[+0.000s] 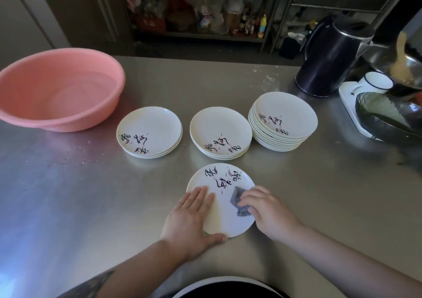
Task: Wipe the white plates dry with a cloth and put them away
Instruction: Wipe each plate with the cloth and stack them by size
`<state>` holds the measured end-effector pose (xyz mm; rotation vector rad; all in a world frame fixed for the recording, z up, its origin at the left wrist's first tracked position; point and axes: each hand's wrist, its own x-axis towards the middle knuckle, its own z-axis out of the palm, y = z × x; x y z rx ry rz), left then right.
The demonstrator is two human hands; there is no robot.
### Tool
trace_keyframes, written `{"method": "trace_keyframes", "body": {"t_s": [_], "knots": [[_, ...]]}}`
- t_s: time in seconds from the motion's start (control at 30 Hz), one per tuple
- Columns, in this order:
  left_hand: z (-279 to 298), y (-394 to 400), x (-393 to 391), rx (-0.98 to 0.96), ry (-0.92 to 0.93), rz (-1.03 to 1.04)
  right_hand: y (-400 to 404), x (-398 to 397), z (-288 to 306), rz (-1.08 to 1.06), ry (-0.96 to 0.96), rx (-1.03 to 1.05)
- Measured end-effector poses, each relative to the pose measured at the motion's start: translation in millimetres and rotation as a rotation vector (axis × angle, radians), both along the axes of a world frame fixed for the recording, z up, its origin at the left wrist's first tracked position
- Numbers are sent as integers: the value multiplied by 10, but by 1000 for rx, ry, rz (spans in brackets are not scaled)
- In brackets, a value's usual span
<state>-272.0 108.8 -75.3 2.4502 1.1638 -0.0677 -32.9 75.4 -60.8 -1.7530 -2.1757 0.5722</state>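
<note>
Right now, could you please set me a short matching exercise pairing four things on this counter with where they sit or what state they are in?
Things:
1. pink basin
2. grey cloth
3. dark kettle
4. tallest plate stack

Places or states:
A. far right of the counter, beside a white board
B. held in the right hand on the nearest plate
C. far left of the counter
D. rightmost of the three stacks

Pairs: 1-C, 2-B, 3-A, 4-D
</note>
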Motion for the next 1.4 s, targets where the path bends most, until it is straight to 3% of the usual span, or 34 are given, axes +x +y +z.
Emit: {"method": "trace_keyframes", "body": {"t_s": [0.13, 0.23, 0.4, 0.53, 0.73, 1.0, 1.1, 1.23, 1.4], "knots": [[9, 11, -10, 103, -46, 25, -6, 10, 51, 96, 13, -60], [154, 280, -146, 153, -109, -122, 154, 90, 95, 156, 49, -120], [286, 682, -158, -52, 87, -383, 445, 117, 121, 184, 54, -187], [163, 689, -194, -29, 102, -361, 443, 86, 70, 130, 0, -128], [83, 289, -73, 26, -22, -141, 78, -108, -40, -40, -93, 200], [51, -36, 63, 45, -131, 131, -41, -177, 26, 73, 15, 86], [134, 293, -121, 105, -145, -36, 131, -18, 99, 141, 48, -46], [175, 579, -293, -4, 60, -225, 234, 77, 79, 139, 42, -138], [35, 520, -328, 57, 99, -227, 42, -86, -13, -3, 37, 50]]}}
